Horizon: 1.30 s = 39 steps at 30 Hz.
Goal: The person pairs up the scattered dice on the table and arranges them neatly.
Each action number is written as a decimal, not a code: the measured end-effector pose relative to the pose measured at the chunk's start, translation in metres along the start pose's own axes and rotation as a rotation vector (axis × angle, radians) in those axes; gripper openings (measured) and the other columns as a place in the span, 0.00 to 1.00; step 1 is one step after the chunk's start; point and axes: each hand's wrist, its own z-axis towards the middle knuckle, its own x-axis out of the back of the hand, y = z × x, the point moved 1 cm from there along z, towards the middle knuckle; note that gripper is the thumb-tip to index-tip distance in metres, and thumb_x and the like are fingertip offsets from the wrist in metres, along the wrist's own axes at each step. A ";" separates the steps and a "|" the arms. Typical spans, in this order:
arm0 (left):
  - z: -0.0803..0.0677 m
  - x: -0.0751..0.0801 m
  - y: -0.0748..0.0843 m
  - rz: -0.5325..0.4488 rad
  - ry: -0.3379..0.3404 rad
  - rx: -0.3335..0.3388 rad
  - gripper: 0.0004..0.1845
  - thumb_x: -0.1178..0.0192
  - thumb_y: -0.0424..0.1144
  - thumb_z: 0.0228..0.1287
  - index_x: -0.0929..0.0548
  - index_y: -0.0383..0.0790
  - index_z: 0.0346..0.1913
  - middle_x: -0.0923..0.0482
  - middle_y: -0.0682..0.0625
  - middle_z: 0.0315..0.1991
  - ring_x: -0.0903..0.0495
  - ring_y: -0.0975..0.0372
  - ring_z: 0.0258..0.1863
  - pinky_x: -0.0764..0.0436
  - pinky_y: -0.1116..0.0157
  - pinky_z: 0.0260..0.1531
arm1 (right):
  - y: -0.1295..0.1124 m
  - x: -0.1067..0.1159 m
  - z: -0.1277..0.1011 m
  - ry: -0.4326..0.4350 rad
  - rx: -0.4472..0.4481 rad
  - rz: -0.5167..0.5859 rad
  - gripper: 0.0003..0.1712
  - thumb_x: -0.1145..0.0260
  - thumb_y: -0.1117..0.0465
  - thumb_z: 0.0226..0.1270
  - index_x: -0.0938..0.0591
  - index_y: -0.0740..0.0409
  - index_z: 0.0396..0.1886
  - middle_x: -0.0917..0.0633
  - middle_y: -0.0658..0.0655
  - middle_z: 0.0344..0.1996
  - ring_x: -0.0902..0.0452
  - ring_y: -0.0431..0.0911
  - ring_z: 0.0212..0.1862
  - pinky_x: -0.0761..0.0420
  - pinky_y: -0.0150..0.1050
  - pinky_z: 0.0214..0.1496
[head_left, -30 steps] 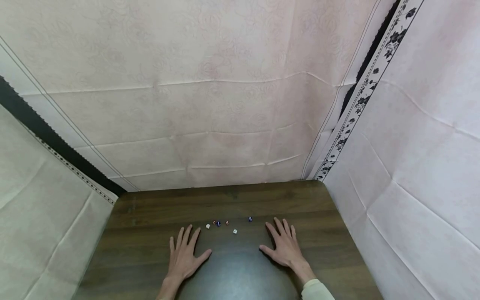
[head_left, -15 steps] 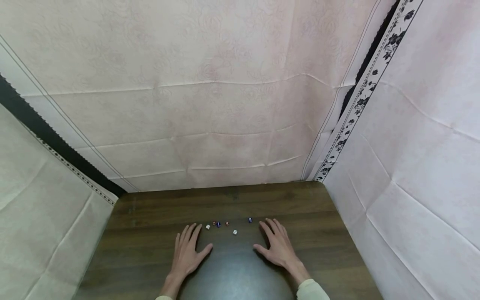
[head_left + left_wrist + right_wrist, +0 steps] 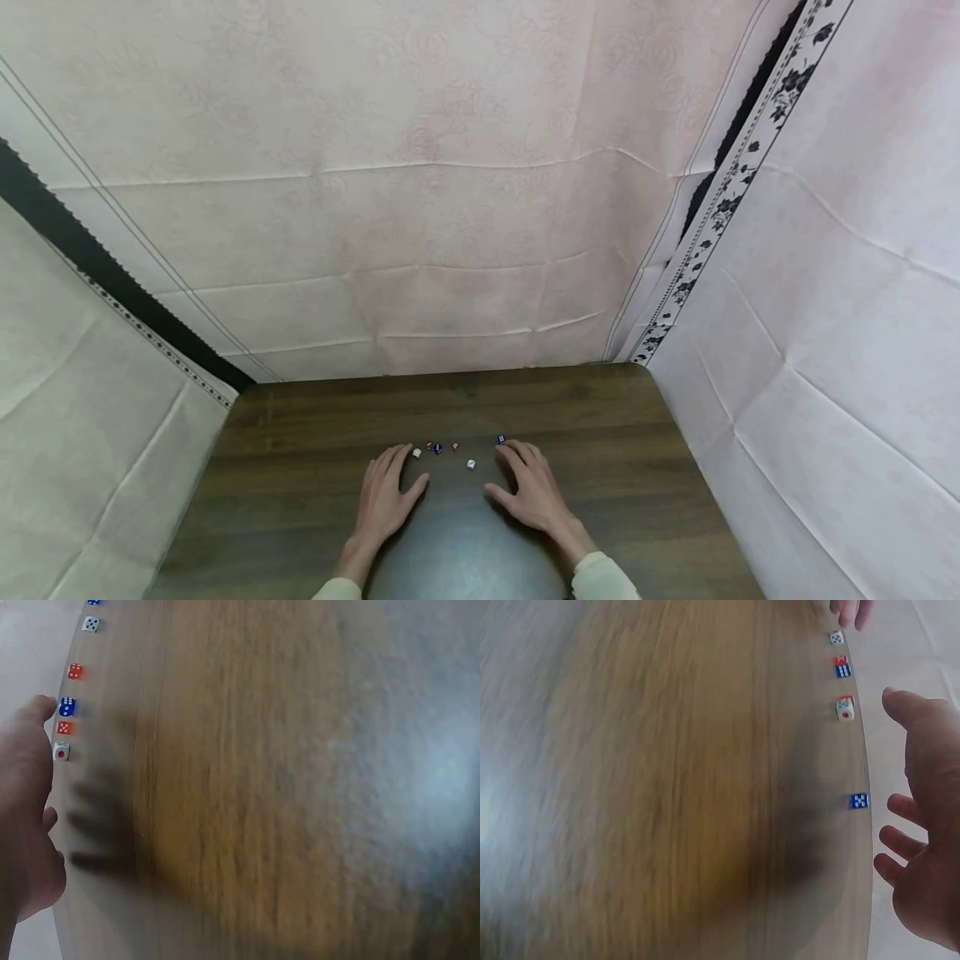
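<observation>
Several small dice lie in a loose row on the wooden table. At the left of the row a white die (image 3: 416,453) sits right by the fingertips of my left hand (image 3: 384,500). Beside it are a red die (image 3: 64,728) and a blue die (image 3: 67,706). Another red die (image 3: 454,447) and a second white die (image 3: 471,464) lie near the middle. My right hand (image 3: 531,492) has its fingertips close to the right-hand blue die (image 3: 859,801); whether they touch it, I cannot tell. Both hands hold nothing, with thumbs spread from lightly bent fingers.
The dark wooden table (image 3: 315,408) has rounded far corners. Pale patterned cloth (image 3: 465,208) hangs behind it, and more cloth (image 3: 840,333) hangs along the right side. A bright reflection shows on the near part of the tabletop.
My right hand has moved left toward the blue die, and my left hand has shifted slightly right toward the white die. The dice have stayed in place.
</observation>
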 end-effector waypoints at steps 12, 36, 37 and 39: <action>0.010 -0.011 -0.002 -0.013 0.073 -0.023 0.29 0.22 0.47 0.73 0.13 0.36 0.70 0.13 0.34 0.67 0.17 0.36 0.70 0.30 0.29 0.77 | -0.012 -0.018 0.016 -0.020 -0.010 0.067 0.32 0.21 0.46 0.77 0.15 0.54 0.74 0.14 0.57 0.68 0.19 0.53 0.68 0.19 0.62 0.72; 0.021 -0.035 -0.015 -0.143 0.252 0.036 0.12 0.16 0.39 0.63 0.05 0.39 0.46 0.09 0.40 0.51 0.17 0.39 0.56 0.36 0.29 0.69 | -0.016 -0.041 0.035 0.028 -0.052 0.055 0.17 0.18 0.53 0.73 0.07 0.54 0.55 0.11 0.54 0.53 0.19 0.50 0.55 0.21 0.54 0.62; 0.021 -0.035 -0.015 -0.145 0.256 0.035 0.12 0.16 0.39 0.63 0.06 0.39 0.45 0.09 0.41 0.50 0.17 0.39 0.55 0.36 0.30 0.69 | -0.016 -0.042 0.035 0.044 -0.049 0.051 0.15 0.17 0.53 0.72 0.07 0.53 0.53 0.11 0.54 0.52 0.19 0.50 0.54 0.21 0.53 0.60; 0.021 -0.036 -0.015 -0.150 0.262 0.030 0.11 0.16 0.39 0.63 0.06 0.39 0.44 0.09 0.41 0.50 0.16 0.39 0.55 0.36 0.30 0.68 | -0.016 -0.043 0.035 0.065 -0.050 0.045 0.14 0.16 0.54 0.71 0.06 0.53 0.51 0.11 0.53 0.49 0.19 0.49 0.52 0.22 0.51 0.58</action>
